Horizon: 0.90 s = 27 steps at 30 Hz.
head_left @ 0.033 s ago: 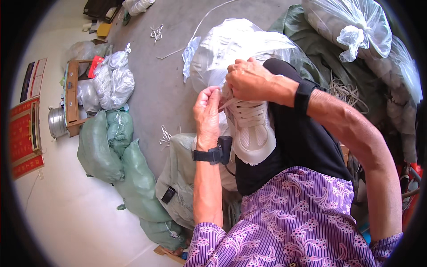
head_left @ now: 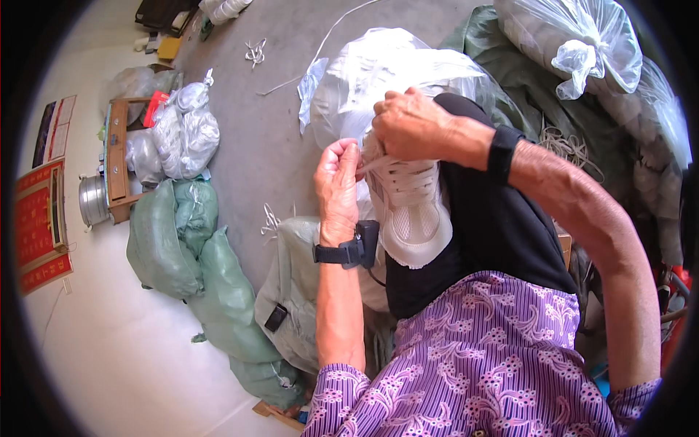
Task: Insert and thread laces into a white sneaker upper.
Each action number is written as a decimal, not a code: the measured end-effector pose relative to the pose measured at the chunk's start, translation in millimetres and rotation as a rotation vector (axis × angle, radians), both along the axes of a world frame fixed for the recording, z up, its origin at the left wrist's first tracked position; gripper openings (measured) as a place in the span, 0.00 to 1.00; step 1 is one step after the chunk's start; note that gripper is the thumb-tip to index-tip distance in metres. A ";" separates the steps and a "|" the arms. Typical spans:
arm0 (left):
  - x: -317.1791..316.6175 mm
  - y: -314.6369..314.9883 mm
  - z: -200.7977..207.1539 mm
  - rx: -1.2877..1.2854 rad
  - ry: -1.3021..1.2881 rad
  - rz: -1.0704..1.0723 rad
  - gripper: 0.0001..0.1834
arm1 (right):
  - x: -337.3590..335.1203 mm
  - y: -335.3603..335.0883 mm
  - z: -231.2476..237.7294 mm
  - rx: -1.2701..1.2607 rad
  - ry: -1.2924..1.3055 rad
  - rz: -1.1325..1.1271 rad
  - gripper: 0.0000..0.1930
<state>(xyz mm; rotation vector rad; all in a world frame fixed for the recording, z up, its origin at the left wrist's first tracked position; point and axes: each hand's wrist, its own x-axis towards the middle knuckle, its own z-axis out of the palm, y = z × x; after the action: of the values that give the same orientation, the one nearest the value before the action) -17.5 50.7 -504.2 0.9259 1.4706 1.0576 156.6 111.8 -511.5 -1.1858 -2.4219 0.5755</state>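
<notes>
A white lace-up sneaker (head_left: pixel 415 222) rests on my lap, its toe pointing toward me and its laces (head_left: pixel 409 182) criss-crossed over the tongue. At the left side of the shoe's upper end, my left hand (head_left: pixel 338 182) pinches thumb against fingers on a flat white shoelace (head_left: pixel 370 165). My right hand (head_left: pixel 413 130) is closed in a fist over the ankle opening. Its fingertips are hidden, so what it grips does not show. Black straps circle both wrists, with a small black box on the left one.
Beyond my knees lies a clear plastic bag (head_left: pixel 378 69) of white items. Loose laces (head_left: pixel 568 153) are heaped at right near more plastic bags (head_left: pixel 582 51). Stuffed green sacks (head_left: pixel 226 291) line the left, beside a wooden stand (head_left: pixel 116 156). Other laces (head_left: pixel 255 54) lie on the grey floor.
My right hand and wrist have shifted slightly up and to the right. The sneaker has moved up a little, while my left hand keeps its pinch almost in place.
</notes>
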 end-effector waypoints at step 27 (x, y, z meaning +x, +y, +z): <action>15.1 15.6 17.9 0.408 0.683 -0.142 0.06 | 63.6 6.1 -20.8 0.018 0.279 -0.084 0.06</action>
<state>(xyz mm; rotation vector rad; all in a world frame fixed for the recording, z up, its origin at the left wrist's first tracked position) -2.3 66.3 -486.3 1.7852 1.7183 0.9995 220.2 117.9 -532.3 -1.1133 -2.1293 0.6453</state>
